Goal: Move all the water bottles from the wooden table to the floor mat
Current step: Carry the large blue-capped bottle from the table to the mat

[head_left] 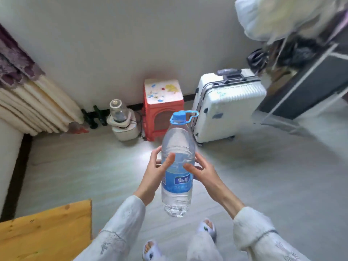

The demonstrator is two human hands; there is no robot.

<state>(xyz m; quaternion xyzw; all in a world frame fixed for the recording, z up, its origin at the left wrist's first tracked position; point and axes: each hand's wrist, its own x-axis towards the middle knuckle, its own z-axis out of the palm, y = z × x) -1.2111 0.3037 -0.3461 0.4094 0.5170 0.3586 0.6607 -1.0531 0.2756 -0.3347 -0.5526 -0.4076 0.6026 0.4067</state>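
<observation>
**Big water bottle held in both hands above the floor**

We see a large clear water bottle (177, 166) upright in mid-air, in front of the person and above the pale floor (263, 176). It has a blue cap with a blue carry loop at the neck and a blue label around the middle. The left hand (154, 174) holds the bottle from its left side, with the thumb lying across the front and the fingers (157, 150) curled round the back. The right hand (202, 173) meets it from the right: its thumb presses against the front just above the label, and the fingers curl behind the bottle. So both sets of fingers are clamped on the bottle. White sleeves cover both forearms.

At the lower left we see the corner of the wooden surface (47, 228), well apart from the bottle. Below the bottle are the person's feet in white slippers (207, 227).

Against the far wall stand a red plastic stool (162, 108), a white suitcase (226, 108) just to its right, and a small white appliance (123, 121) to its left. Curtains (32, 102) hang at the left edge.
</observation>
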